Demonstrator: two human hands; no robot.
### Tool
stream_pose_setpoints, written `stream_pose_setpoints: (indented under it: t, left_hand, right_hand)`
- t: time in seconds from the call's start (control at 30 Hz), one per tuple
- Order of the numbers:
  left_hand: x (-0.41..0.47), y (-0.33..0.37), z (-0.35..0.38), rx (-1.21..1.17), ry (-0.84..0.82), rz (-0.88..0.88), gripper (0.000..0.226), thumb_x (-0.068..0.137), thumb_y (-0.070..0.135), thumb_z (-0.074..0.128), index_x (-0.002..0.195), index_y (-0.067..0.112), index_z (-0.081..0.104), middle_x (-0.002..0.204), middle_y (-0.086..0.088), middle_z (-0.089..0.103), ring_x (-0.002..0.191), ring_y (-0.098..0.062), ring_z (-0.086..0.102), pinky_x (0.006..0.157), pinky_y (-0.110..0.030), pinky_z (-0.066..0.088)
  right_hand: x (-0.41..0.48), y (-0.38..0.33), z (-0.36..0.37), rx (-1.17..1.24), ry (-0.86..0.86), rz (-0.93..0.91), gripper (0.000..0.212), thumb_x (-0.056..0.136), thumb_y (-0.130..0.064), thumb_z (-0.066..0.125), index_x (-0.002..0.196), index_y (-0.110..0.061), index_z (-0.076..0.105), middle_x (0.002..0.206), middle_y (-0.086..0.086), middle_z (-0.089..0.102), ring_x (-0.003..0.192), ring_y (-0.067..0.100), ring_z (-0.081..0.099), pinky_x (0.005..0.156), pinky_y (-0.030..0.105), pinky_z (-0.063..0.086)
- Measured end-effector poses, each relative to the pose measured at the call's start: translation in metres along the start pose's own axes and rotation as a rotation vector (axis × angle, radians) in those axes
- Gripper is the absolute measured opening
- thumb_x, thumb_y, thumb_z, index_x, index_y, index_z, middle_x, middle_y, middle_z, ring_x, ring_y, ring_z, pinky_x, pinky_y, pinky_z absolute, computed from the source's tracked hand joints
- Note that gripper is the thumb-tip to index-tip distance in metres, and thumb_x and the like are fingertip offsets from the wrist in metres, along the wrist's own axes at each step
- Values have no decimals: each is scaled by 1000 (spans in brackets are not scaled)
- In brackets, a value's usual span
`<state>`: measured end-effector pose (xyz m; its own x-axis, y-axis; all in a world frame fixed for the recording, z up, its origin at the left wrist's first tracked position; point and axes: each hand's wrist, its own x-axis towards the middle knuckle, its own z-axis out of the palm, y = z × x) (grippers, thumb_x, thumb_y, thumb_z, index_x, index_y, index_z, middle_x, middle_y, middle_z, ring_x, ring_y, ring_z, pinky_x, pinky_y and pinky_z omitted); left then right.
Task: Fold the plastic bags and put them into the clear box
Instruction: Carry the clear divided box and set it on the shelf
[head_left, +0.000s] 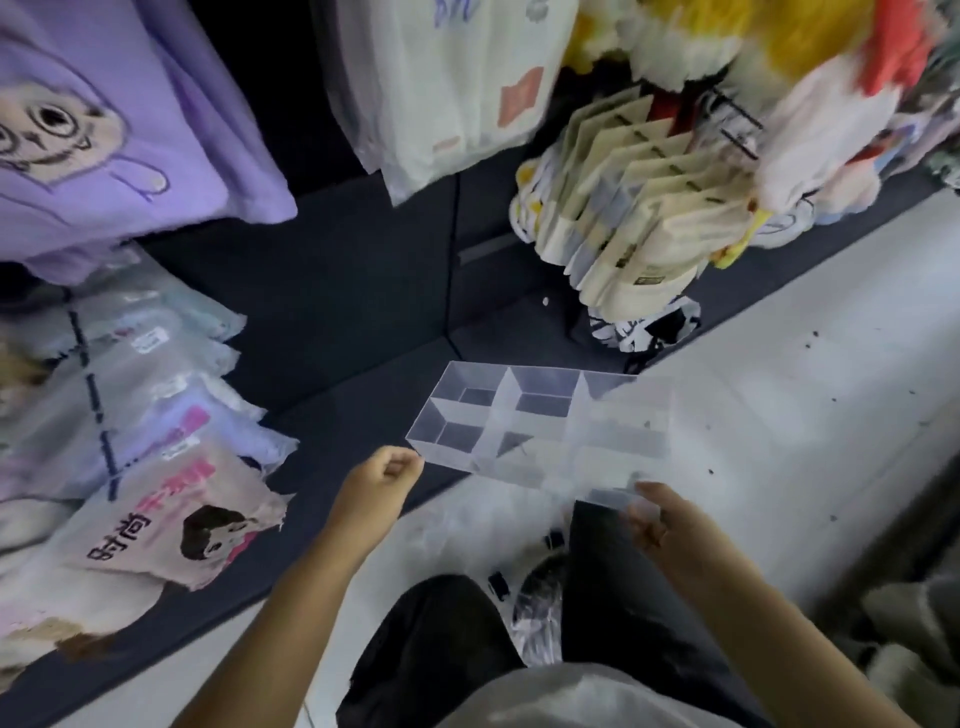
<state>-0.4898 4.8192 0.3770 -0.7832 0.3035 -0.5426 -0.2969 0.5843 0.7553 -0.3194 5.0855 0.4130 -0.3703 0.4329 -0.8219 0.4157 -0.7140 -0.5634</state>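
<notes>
- You hold the clear box (543, 383) with both hands, in front of your knees, at about 12 o'clock from your body. It is over the line where the dark plinth (337, 312) meets the pale floor (779, 395). Whether its bottom rests on the floor or hangs just above it, the picture does not tell.
- Your left hand (387, 475) is curled narrow and pinches the near left corner of the box, at about 10 o'clock from your lap.
- Your right hand (667, 525) grips the near right edge, at about 2 o'clock, with the fingers bent round the rim. This side is blurred, so the exact grip is not sure.
- The box is divided into several compartments. In the ones that show clearly, no bag is visible.
- The plastic bags (535, 613) lie crumpled on the floor between your legs, at 6 o'clock from the box and near to it. None looks folded.
- By my judgement, the step in hand is the placing of the box; the folding is not yet begun.
- The next move calls for setting the box flat and within reach, then releasing both hands. After that, take one bag from the heap, smooth it, and fold it small enough for one compartment.
- The packed clothes (156, 441) at 9 o'clock are not part of the task.
</notes>
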Motion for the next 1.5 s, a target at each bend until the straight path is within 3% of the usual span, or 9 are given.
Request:
stream_pose_setpoints:
  t: [0.2, 0.37, 0.5, 0.63, 0.9, 1.07, 1.27, 1.37, 1.5]
  left_hand:
    - [59, -32, 20, -39, 174, -153, 10, 92, 33, 57, 98, 27, 63, 93, 11, 64, 86, -9, 60, 67, -23, 42]
    - [150, -74, 75, -5, 279, -245, 22, 96, 29, 53, 107, 13, 63, 105, -7, 67, 90, -24, 62, 76, -31, 46]
    - [234, -123, 142, 122, 140, -293, 31, 100, 33, 43, 107, 7, 58, 107, -18, 61, 108, -36, 57, 84, -36, 43]
    - [311, -182, 203, 226, 56, -340, 53, 98, 46, 39, 143, 19, 39, 149, -6, 38, 137, -29, 34, 112, -42, 26]
    - [407, -286, 272, 640, -37, -249, 66, 98, 57, 27, 153, 23, 12, 162, 0, 0, 148, -24, 0, 117, -49, 6]
    - [419, -329, 306, 691, 54, -249, 67, 98, 55, 30, 153, 27, 5, 160, 5, -12, 147, -24, -7, 116, -51, 10]
    - [407, -343, 328, 696, 151, -216, 71, 97, 55, 34, 153, 28, 0, 160, 2, -15, 147, -25, -12, 117, -52, 6]
    - [398, -349, 334, 714, 143, -199, 72, 97, 56, 35, 153, 28, -2, 160, 1, -16, 147, -26, -13, 117, -52, 5]
    - [397, -351, 331, 698, 120, -192, 73, 96, 57, 35, 152, 30, -3, 159, 1, -18, 146, -26, -16, 116, -52, 1]
  right_hand:
    - [151, -30, 51, -228, -39, 71, 9, 92, -14, 60, 93, -5, 60, 92, 16, 63, 76, 24, 65, 62, 29, 53]
    - [305, -35, 115, -382, -225, 120, 17, 96, -6, 51, 113, -6, 52, 55, 9, 34, 33, 11, 35, 78, 32, 58]
    - [415, -24, 153, -419, -222, 143, 29, 93, -12, 62, 120, -4, 57, 89, 9, 52, 64, 19, 56, 73, 33, 58]
    - [507, -6, 171, -456, -253, 140, 38, 90, -10, 65, 126, -3, 54, 134, 16, 45, 98, 27, 64, 78, 35, 58]
    - [634, 22, 180, -429, -376, 114, 24, 89, -10, 66, 111, -6, 60, 126, 15, 45, 94, 28, 63, 69, 36, 55]
    - [670, 43, 182, -368, -340, 73, 24, 95, -10, 58, 117, -5, 54, 144, 13, 38, 115, 30, 54, 92, 36, 51]
    - [667, 62, 169, -454, -393, -103, 46, 97, -17, 55, 140, -8, 40, 146, 15, 36, 120, 30, 53, 98, 39, 48]
    - [654, 85, 154, -946, -353, -479, 58, 92, -23, 62, 142, -7, 37, 145, 16, 41, 123, 33, 51, 102, 41, 45]
    - [636, 120, 141, -1685, -506, -1061, 73, 92, -40, 57, 152, -23, 18, 160, 2, 6, 142, 35, 21, 113, 43, 25]
